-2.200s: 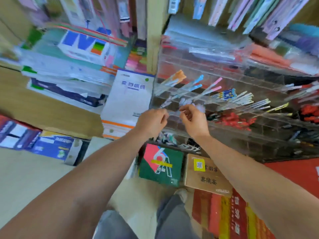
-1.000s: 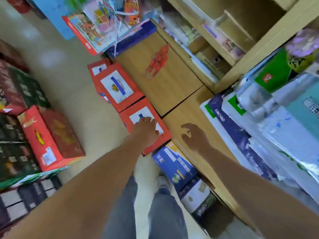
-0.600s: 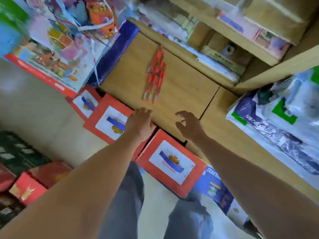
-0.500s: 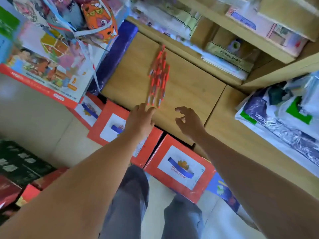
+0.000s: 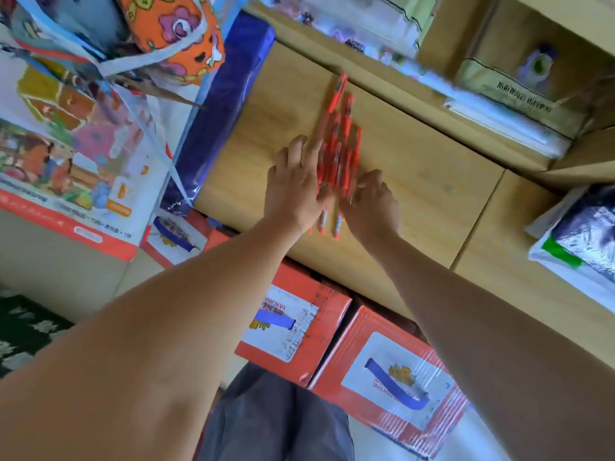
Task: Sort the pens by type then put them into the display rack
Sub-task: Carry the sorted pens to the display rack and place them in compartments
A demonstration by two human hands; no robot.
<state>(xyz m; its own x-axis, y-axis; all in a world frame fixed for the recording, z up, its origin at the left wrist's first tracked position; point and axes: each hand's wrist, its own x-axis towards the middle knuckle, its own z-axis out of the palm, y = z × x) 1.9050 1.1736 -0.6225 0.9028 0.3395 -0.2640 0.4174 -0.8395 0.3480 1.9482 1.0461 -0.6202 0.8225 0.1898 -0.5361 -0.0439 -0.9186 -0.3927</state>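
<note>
the red pens [image 5: 336, 154] lay in a loose, roughly parallel sheaf on the wooden counter [image 5: 426, 181], a few tips reaching past the hands toward the counter's near edge. the display rack was not in view. the left hand [image 5: 294, 184] lay flat along the sheaf's left side, fingers straight and touching the outermost barrels. the right hand [image 5: 374, 202] pressed in from the right side with its fingers curled. whether they were round any pen or only pushed against the pile could not be told.

the pens looked like slim, stiff plastic barrels, smooth and round, with paler sections near the tips. each would likely be very light and hard to damage, but a bunch of them would probably roll and slide against each other and over the smooth wood-grain top. the best hold seemed to be round the middle of the whole sheaf, squeezed from both sides so none slipped out endwise.

below the counter's near edge stood two orange cartons [image 5: 293, 324] of ribbed card with white labels. a blue wrapped pack [image 5: 226, 104], glossy and creased, sat just beside the counter's left end.
</note>
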